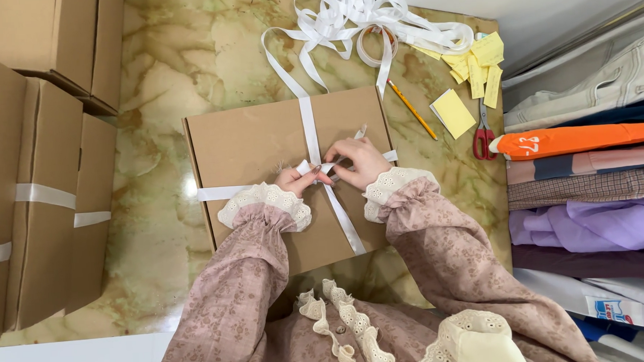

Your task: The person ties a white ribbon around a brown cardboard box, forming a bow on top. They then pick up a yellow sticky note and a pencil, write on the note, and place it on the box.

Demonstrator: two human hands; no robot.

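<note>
A flat brown cardboard box (252,144) lies on the marble tabletop in front of me. A white ribbon (309,124) runs lengthwise and crosswise over its lid and meets near the middle. My left hand (295,180) pinches the ribbon at that crossing. My right hand (361,161) grips ribbon ends right beside it, fingers closed around them. Both hands touch over the box's centre. Pink floral sleeves with lace cuffs cover my wrists.
A loose heap of white ribbon (362,13) lies at the table's far edge. A pencil (411,109), yellow sticky notes (454,113) and red-handled scissors (483,134) sit right of the box. Ribbon-tied cardboard boxes (40,200) stack at left; folded clothes (590,184) pile at right.
</note>
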